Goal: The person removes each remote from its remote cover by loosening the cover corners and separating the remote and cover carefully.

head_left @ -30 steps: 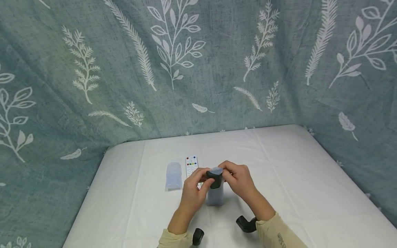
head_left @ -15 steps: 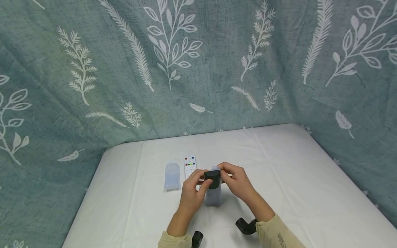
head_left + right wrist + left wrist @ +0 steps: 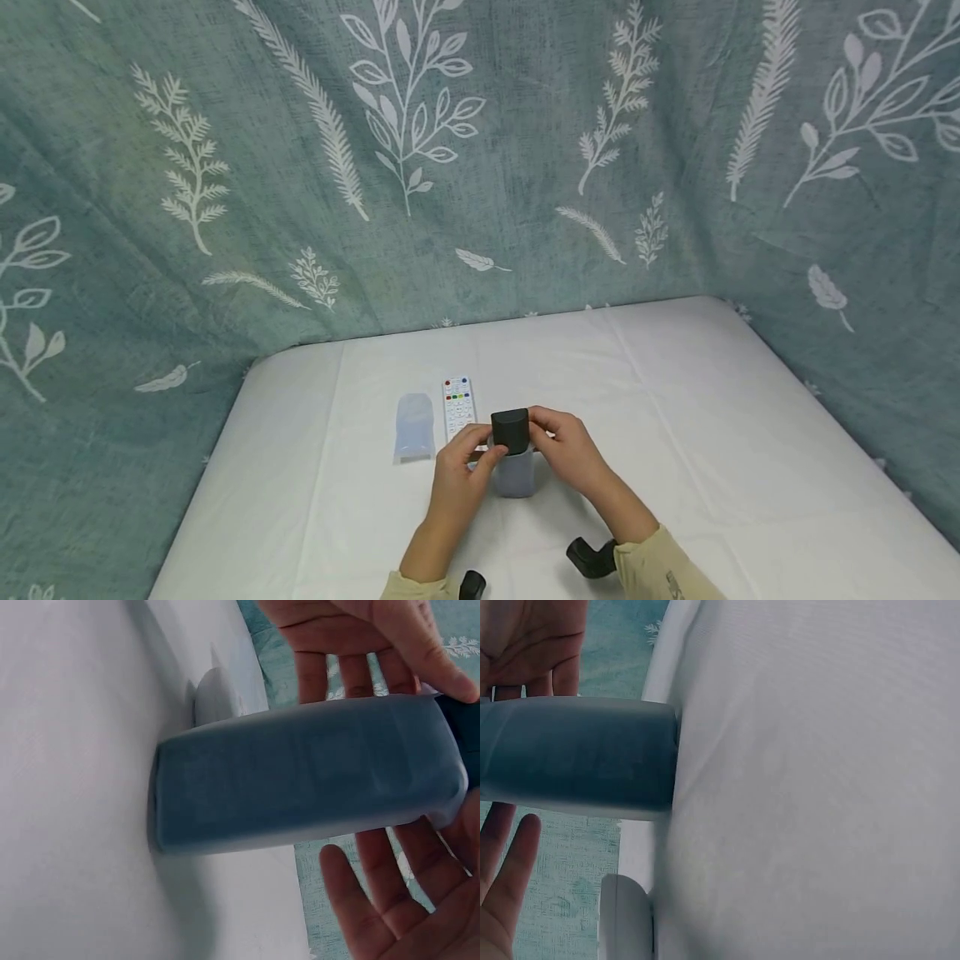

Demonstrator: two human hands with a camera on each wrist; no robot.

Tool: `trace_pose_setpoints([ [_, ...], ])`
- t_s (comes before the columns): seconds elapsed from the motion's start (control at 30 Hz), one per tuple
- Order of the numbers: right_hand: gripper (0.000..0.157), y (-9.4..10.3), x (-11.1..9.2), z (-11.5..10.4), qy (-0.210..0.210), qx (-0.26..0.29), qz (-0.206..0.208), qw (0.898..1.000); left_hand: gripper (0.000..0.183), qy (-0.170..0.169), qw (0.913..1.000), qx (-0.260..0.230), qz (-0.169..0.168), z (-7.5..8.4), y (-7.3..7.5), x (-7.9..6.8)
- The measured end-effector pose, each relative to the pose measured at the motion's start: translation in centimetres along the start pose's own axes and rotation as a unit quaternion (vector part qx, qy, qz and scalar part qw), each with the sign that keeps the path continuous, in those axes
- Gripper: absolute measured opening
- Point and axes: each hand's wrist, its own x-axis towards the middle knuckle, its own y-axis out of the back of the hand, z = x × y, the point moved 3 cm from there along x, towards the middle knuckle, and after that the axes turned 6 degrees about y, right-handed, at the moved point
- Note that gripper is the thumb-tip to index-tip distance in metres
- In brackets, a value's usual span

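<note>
A black block-like device [image 3: 511,431], its kind unclear, stands upright with its lower part inside a translucent sleeve [image 3: 514,477]. In the right wrist view the sleeve [image 3: 300,772] rests on the tabletop, tilted slightly, with a dark body showing through. My left hand [image 3: 459,477] grips the device near the sleeve's mouth, thumb in front. My right hand [image 3: 568,446] pinches the sleeve's edge on the right side; its fingertips are partly hidden. In the left wrist view the sleeve [image 3: 577,754] lies between both hands, and its top is out of frame.
A white remote control [image 3: 459,404] lies behind the left hand, partly covered by it. Left of that lies a flat translucent cover [image 3: 415,425]. The white-clothed table [image 3: 360,517] meets a green leaf-patterned curtain [image 3: 420,275]. A black wrist-camera mount [image 3: 592,557] sits at the right wrist.
A translucent flap that rose behind the black device's top has gone from sight, and the device's top now stands above the sleeve. My right hand has come slightly lower.
</note>
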Motion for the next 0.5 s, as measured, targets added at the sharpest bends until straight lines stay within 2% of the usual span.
trace_pose_setpoints([
  [0.13,0.018,-0.2,0.2,0.4,-0.026,0.023,-0.018,0.999,0.023,0.05,0.9986,-0.01,-0.015,-0.4,0.1,-0.1],
  [0.3,0.019,-0.3,0.1,1.0,-0.057,0.059,-0.038,0.996,0.026,0.111,0.9925,-0.028,-0.043,-0.8,0.1,-0.4],
  [0.5,0.023,-0.4,0.1,1.4,-0.07,0.087,-0.032,0.993,0.026,0.124,0.9903,-0.028,-0.056,-1.0,0.1,-0.2],
])
